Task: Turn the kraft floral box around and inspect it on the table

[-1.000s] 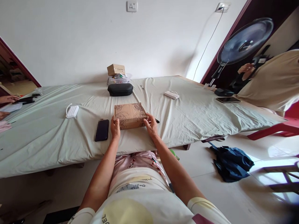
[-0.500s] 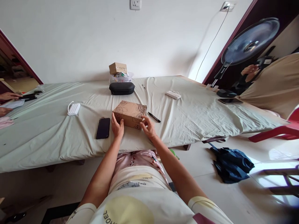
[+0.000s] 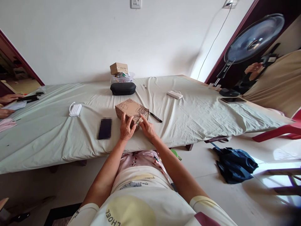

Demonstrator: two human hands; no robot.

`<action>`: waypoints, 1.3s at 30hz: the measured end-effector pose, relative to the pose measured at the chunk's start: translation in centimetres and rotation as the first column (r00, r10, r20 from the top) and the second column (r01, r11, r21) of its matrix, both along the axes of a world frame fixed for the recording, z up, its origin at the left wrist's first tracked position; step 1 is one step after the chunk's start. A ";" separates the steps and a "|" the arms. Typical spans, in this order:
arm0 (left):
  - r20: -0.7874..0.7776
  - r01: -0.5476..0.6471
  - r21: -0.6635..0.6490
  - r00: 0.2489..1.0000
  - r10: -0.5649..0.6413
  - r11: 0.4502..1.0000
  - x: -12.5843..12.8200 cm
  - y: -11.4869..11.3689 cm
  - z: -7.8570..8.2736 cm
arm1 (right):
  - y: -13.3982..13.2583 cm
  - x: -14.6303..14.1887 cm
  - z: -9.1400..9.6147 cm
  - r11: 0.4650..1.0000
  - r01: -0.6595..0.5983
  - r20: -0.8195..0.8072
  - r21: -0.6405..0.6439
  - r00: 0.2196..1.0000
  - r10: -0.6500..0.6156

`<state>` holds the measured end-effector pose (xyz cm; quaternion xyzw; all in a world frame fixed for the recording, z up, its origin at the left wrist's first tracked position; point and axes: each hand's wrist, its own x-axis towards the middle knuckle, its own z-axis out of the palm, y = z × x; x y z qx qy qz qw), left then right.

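A brown cardboard box [image 3: 131, 108] covered in dark scribbled line drawings rests on the cloth-covered table, with one corner turned towards me. My left hand [image 3: 127, 128] is against its near left side, fingers spread at the top edge and thumb near the front corner. My right hand [image 3: 146, 127] grips around the near right side, its index finger at the top edge. The hands partly hide the front corner. Just right of the box lies a black marker pen [image 3: 155, 117]. A dark phone [image 3: 104, 128], partly pixelated, lies left of my left hand.
Behind the box stand a black case [image 3: 123, 88] and a clear tub [image 3: 131, 77] with a small carton [image 3: 118, 67] on top. White devices [image 3: 75, 110] lie on either side. At far left are another person's hands [image 3: 9, 99]; a person and a fan [image 3: 255, 39] are at right.
The box has turned so that a corner now points towards me. My left hand has moved right along its front, and my right hand has shifted to the near right side.
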<state>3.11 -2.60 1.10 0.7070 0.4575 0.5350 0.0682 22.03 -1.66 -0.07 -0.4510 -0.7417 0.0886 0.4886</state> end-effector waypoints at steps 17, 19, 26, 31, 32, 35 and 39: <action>0.173 -0.391 -0.010 0.906 0.386 0.921 -2.2 1.6 -1.0 | -0.8 0.6 0.4 0.967 -0.253 -0.024 -0.011 0.967 0.253; 0.118 -0.425 0.015 0.900 0.420 0.905 -2.1 1.2 -0.8 | -1.2 0.3 0.5 0.949 -0.316 0.141 0.013 0.940 0.311; -0.102 -0.249 0.198 0.957 0.273 0.948 -0.4 0.0 -0.7 | -1.4 0.0 0.6 0.971 -0.176 0.269 0.161 0.955 0.129; -0.114 -0.157 0.245 0.975 0.189 0.957 -0.5 0.7 -1.2 | -1.3 -0.5 0.6 0.982 -0.168 0.365 0.087 0.923 0.125; -0.112 -0.141 0.250 0.979 0.173 0.958 -0.5 0.8 -1.3 | -1.3 -0.7 0.6 0.985 -0.161 0.380 0.064 0.917 0.125; -0.092 -0.104 0.265 0.987 0.132 0.959 -0.6 1.1 -1.5 | -1.3 -0.7 0.7 0.998 -0.061 0.331 0.026 0.942 0.048; -0.036 -0.085 0.288 0.994 0.099 0.954 -0.9 1.2 -1.5 | -0.8 -0.1 0.7 0.988 0.155 0.088 -0.023 0.984 -0.153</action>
